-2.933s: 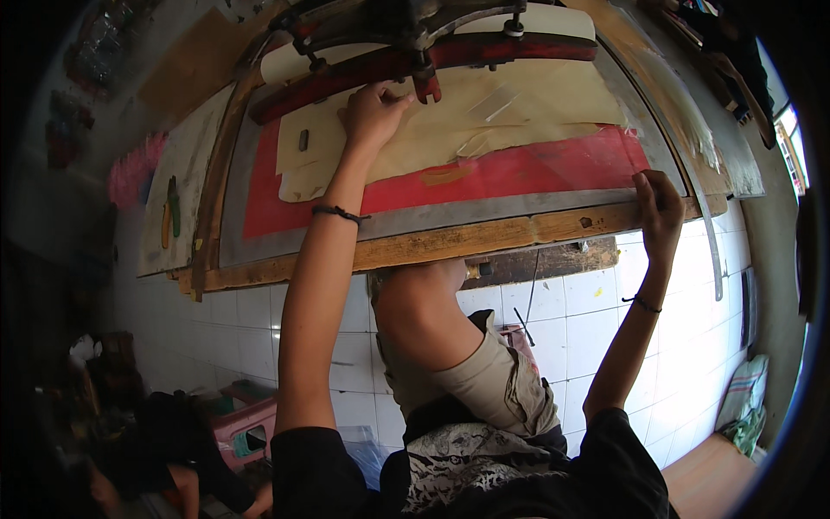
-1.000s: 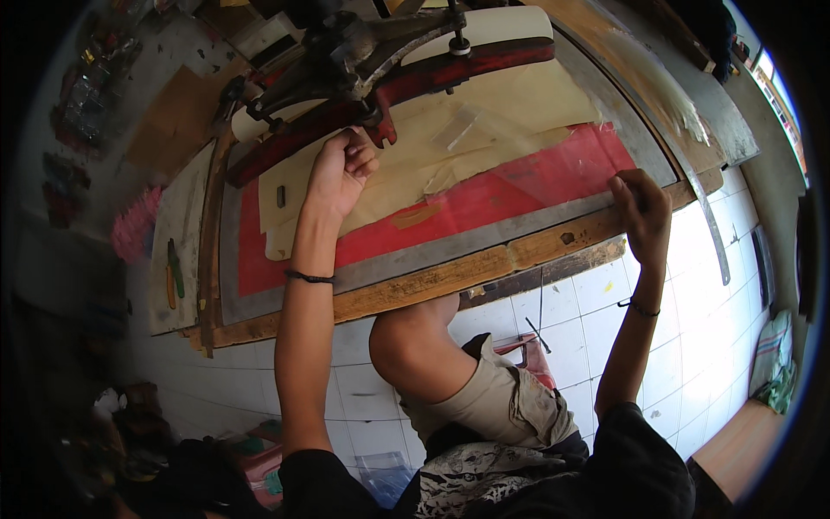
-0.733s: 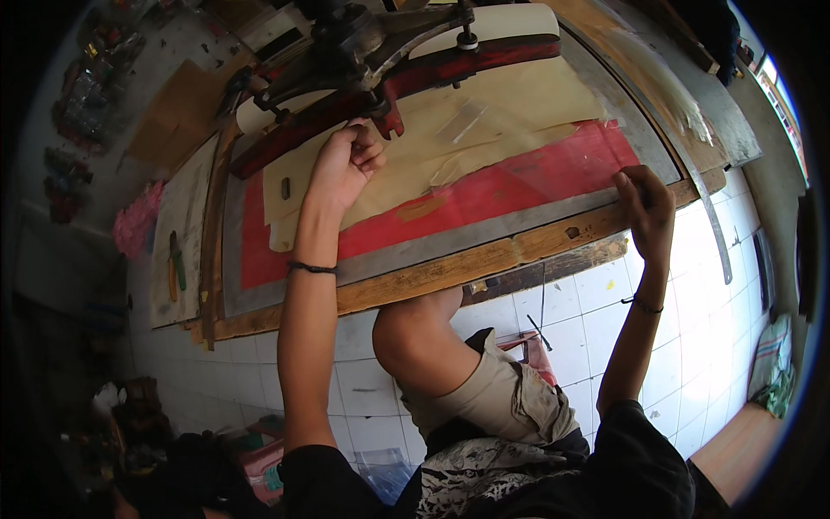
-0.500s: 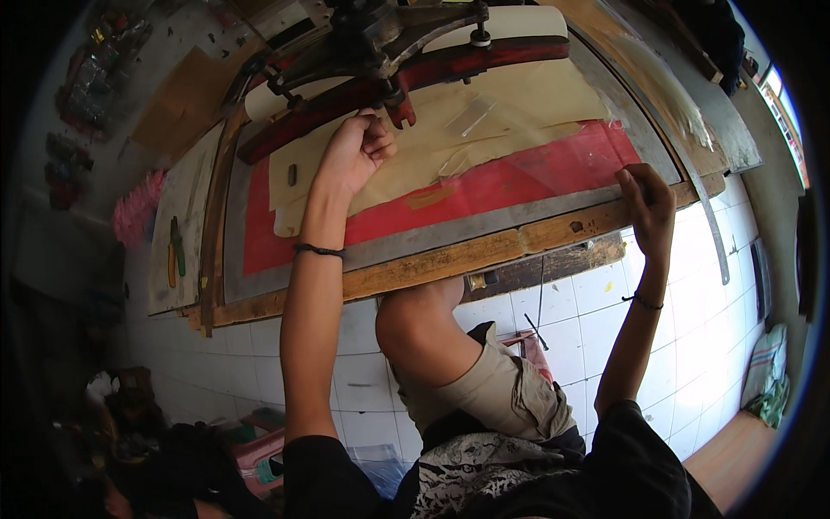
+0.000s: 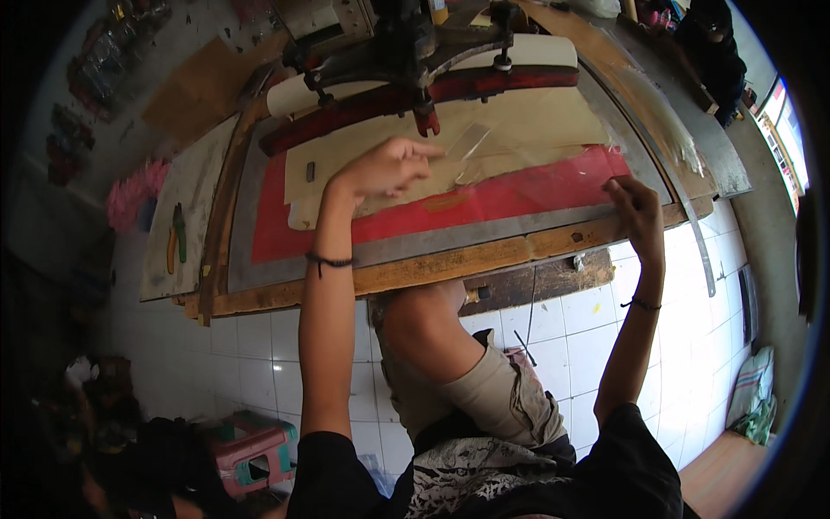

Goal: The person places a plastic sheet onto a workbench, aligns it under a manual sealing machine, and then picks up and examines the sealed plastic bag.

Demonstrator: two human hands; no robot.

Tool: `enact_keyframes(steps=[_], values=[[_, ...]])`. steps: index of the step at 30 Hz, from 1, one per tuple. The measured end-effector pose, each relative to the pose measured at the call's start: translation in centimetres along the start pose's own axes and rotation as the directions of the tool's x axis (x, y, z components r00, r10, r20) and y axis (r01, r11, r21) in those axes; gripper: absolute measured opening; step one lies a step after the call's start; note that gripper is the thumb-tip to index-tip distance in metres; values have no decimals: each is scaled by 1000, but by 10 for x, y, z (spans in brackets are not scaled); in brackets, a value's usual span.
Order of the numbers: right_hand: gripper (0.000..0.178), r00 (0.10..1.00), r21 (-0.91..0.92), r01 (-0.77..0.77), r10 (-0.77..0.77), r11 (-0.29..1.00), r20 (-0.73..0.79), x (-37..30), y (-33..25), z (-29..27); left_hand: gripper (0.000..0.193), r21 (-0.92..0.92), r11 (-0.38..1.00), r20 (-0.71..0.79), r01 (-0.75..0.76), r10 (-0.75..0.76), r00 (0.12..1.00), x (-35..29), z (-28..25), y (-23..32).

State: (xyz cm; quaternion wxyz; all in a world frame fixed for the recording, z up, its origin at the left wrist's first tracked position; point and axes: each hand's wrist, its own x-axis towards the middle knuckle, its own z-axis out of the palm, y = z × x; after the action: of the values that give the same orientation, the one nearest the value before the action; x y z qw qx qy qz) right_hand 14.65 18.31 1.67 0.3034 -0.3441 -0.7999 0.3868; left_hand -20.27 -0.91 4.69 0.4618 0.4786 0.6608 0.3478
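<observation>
Wood-edged grey worktable (image 5: 484,233), red sheet (image 5: 519,195), white tiled floor (image 5: 592,337)

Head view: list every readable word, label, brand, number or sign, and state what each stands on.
No text is readable here.
Long, thin grey metal strip: any markings are too small to read.
White striped sack: any print is too blurred to read.
Shiny clear packets, upper left: too dark and blurred to read.
</observation>
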Motion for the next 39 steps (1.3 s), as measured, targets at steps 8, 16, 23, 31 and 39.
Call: enact_keyframes(steps=[8,16,23,31,39], values=[[30,890,-61,379,-345,923,298,81,-22,22,40,799,598,-297,-64,484,823,-29,40,29],[30,899,-317,332,-196,888,392,119,-39,50,50,896,442,-221,36,374,901,-43,25,-26],[26,905,-256,377,-295,890,308,137,-2,57,53,863,478,-324,164,274,906,-32,-10,-35],[28,903,-457,390,-234,799,361,135,-31,68,56,859,472,-338,201,226,913,-17,-7,-31],[31,662,-540,739,-583,403,471,116,-21,86,66,855,491,-333,169,271,903,-20,-14,-50]])
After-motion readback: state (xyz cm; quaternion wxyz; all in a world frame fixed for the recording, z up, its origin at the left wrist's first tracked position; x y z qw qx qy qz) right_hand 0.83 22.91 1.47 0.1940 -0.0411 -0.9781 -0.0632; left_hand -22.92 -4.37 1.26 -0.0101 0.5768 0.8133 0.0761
